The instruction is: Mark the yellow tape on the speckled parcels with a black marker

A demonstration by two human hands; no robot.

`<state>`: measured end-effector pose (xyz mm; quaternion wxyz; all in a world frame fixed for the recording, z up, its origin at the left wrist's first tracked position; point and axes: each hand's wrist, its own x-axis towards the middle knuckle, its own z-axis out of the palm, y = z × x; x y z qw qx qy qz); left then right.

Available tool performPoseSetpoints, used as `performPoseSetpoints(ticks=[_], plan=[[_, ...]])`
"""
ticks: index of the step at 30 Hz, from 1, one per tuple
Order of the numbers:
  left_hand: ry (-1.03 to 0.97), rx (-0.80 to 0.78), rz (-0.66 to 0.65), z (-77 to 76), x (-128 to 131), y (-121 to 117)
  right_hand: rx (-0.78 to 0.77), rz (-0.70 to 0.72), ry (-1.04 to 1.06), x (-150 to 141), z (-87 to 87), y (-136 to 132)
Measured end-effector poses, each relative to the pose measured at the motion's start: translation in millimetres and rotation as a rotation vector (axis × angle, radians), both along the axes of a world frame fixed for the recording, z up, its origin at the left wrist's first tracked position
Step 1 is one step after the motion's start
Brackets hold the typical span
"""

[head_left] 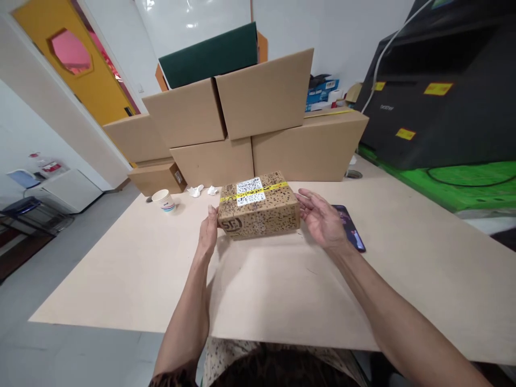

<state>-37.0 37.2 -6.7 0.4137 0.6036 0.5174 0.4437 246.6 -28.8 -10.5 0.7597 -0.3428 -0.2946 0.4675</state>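
Between my two hands is a small brown cardboard box [264, 219], covered in dark speckles, with a white label and yellow tape across its top and "SF" printed on the front. My left hand [208, 230] grips its left end, thumb up, the other fingers partly hidden behind the box. At the right end, my right hand [323, 221] presses its fingers against the side, palm turned inward. I cannot tell whether the box rests fully on the table or is slightly raised. Just beyond my right wrist lies a phone [353, 231] with its screen lit.
Large plain cartons [217, 161] are stacked along the back of the table [121, 279], with a dark green box [209, 56] on top. A paper cup [163, 201] and crumpled tissues [196, 191] stand left. A black machine [435, 102] on a green base [455, 188] occupies the right.
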Motion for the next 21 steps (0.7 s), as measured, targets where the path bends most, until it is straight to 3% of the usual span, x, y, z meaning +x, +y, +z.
performPoseSetpoints(ticks=[4,11,14,18,21], plan=[[-0.03,0.099,0.099,0.9,0.1,-1.7,-0.01,0.01,0.069,2.0,-1.3,3.2],[-0.195,0.313,0.107,2.4,2.2,-5.1,0.016,-0.002,0.057,8.8,0.1,4.3],[-0.188,0.242,0.092,2.6,5.2,-5.8,-0.018,-0.023,0.022,6.9,-5.8,8.2],[-0.149,0.036,0.068,-0.3,10.7,-6.3,-0.139,-0.057,-0.133,-2.2,-15.8,10.1],[-0.127,-0.018,-0.012,-4.6,13.3,-5.7,-0.189,-0.017,-0.222,-8.5,-20.5,8.7]])
